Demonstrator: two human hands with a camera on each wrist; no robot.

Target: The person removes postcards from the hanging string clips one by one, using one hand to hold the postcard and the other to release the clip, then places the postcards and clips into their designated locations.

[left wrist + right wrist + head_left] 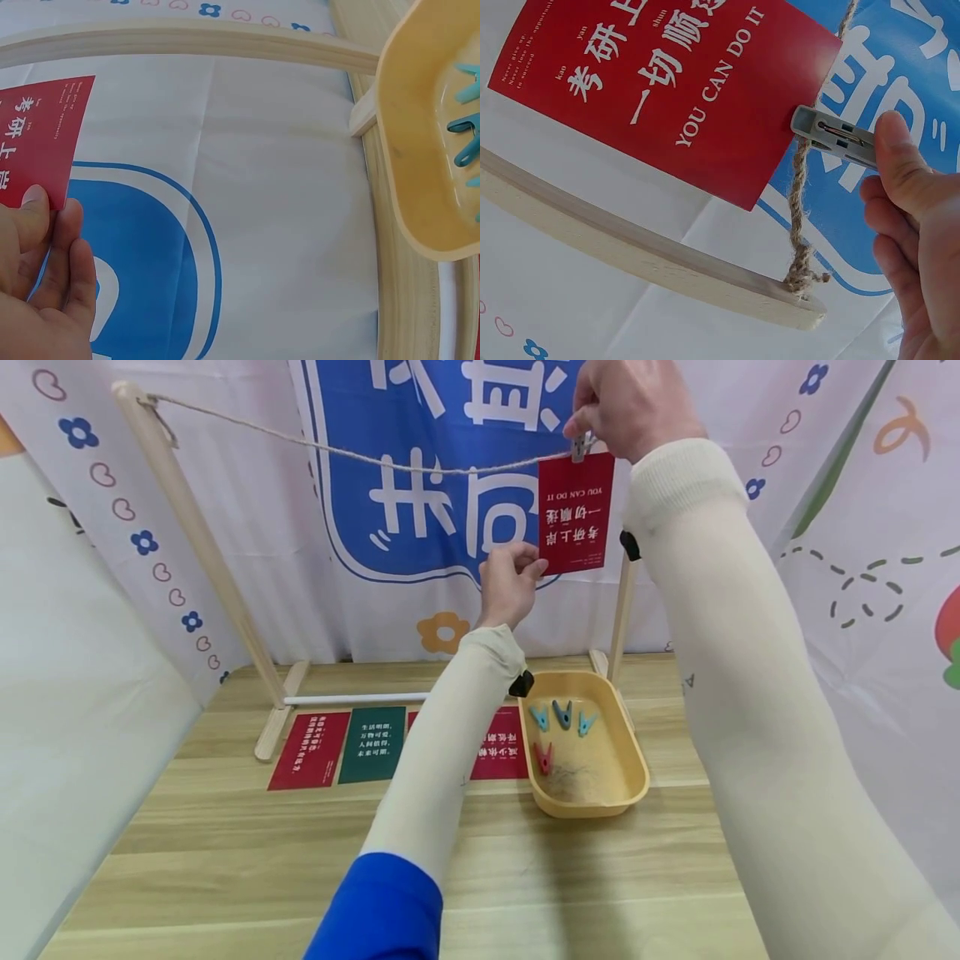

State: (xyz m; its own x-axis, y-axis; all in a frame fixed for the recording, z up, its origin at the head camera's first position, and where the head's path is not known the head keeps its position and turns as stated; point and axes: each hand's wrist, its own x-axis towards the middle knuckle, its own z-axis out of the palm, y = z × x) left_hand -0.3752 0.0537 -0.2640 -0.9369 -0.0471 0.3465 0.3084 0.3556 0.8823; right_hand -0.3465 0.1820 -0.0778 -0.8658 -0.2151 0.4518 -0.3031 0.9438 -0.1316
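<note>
A red card with white lettering hangs upside down in the head view at the right end of a twine line. My left hand pinches its lower left corner between thumb and fingers. Above it my right hand grips the handles of a grey clothespin. In the right wrist view the pin's jaws sit over the card's edge and the twine, close to the knot at the wooden post.
A yellow basin on the wooden table holds several clothespins, blue and red. Red cards and a green card lie left of it in a row, partly behind my left sleeve. The left post carries the twine's other end.
</note>
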